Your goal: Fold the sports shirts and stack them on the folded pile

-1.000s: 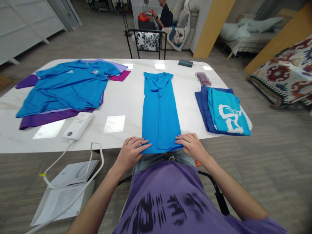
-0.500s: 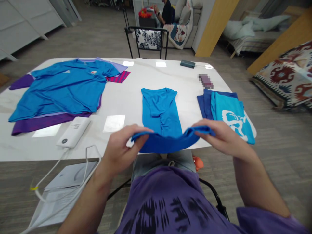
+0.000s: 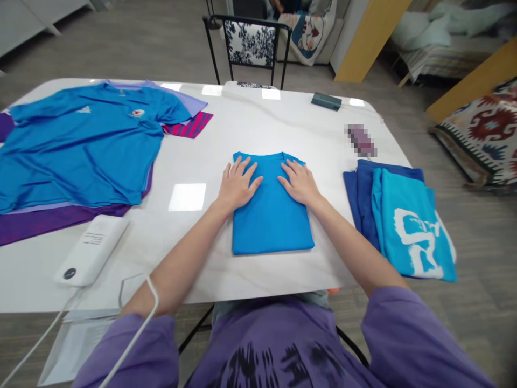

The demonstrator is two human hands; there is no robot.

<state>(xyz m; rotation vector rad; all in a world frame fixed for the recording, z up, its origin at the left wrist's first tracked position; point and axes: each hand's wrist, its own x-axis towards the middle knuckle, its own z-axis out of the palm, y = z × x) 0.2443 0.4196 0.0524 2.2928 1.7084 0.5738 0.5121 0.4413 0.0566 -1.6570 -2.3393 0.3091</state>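
No legible lettering or numbers.

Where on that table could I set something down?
The widest bare stretch lies beyond the folded blue shirt, toward the chair. Another runs between that shirt and the spread shirts, though the left forearm crosses its near end. It's crowded at left, under the spread shirts and white device, and at right, under the folded stack.

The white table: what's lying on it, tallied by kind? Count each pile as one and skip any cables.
Clothing piles: 2 (spread-out pile, folded stack)
Single garments: 1 (folded blue garment)
Other items: 3 (white device, dark case, purplish pixelated item)
Total: 6
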